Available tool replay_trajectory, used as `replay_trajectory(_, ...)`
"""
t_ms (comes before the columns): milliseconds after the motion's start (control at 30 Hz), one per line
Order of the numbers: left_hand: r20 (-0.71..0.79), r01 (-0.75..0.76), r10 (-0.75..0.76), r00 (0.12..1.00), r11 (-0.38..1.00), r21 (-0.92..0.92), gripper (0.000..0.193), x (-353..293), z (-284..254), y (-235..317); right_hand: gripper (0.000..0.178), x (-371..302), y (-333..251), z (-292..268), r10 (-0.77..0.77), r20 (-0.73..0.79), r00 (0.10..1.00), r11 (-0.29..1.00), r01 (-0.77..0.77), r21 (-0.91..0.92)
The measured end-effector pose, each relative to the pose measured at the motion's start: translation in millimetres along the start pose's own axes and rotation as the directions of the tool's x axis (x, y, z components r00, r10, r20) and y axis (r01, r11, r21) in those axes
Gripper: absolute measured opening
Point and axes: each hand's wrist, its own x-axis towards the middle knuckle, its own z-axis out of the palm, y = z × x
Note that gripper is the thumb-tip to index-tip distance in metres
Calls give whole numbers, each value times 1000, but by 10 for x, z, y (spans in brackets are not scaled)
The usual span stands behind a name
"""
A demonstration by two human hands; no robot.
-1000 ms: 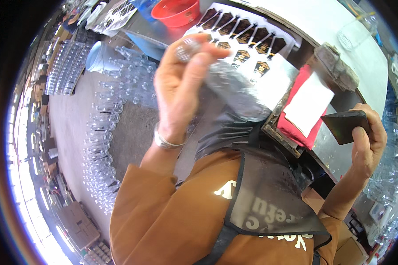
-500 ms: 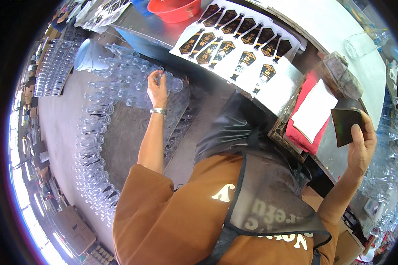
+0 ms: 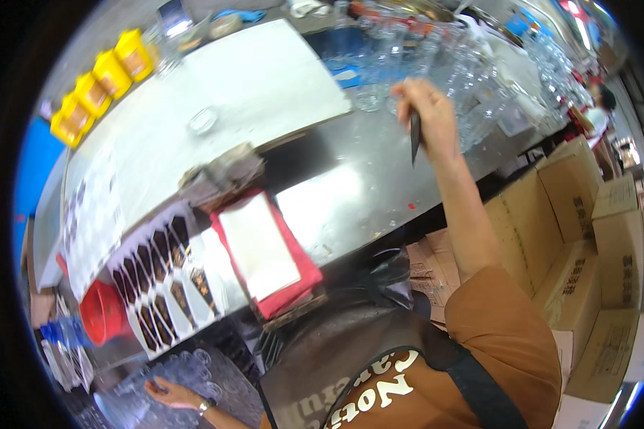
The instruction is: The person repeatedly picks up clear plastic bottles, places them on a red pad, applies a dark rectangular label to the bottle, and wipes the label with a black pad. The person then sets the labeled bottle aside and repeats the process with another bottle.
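Note:
My right hand is raised over the metal table, closed on a thin dark rectangular plate seen nearly edge-on. Its fingertips are close to the nearest clear glass bottles; whether they touch one I cannot tell. Low at the left, my left hand is over a grey surface with clear glassware. Its fingers look apart, somewhat blurred, with nothing visible in them. Between the hands lies a white pad on a red cloth. Beside it are rows of dark, gold-marked labels on a white sheet.
A white board carries a clear glass piece, with a grey rag at its edge. Yellow bottles line the far left. A red basin is beside the labels. Cardboard boxes stand right; a person is beyond.
The view has swung to the right. My right hand has come with the dark plate toward the glass bottles. My left hand's fingers, earlier curled at the glassware, now look looser.

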Motion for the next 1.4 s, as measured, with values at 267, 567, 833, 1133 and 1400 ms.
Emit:
replay_trajectory(267,18,-286,377,926,732,-619,38,555,219,2324,50,723,-203,-1344,-320,-211,924,189,-156,-970)
replay_trajectory(567,347,55,601,720,449,-892,40,-381,392,3786,38,-19,20,-854,-433,-46,900,486,190,-853)
replay_trajectory(833,371,92,842,393,365,-926,100,-679,-90,4657,26,-49,-961,504,-295,367,882,921,365,-138)
replay_trajectory(1133,762,628,514,394,455,-632,74,-781,431,3973,40,-877,88,1434,100,582,807,994,-111,-17)
replay_trajectory(1400,832,870,473,289,233,-434,66,-721,441,3973,55,-1499,-125,1462,-114,504,856,975,195,-110)
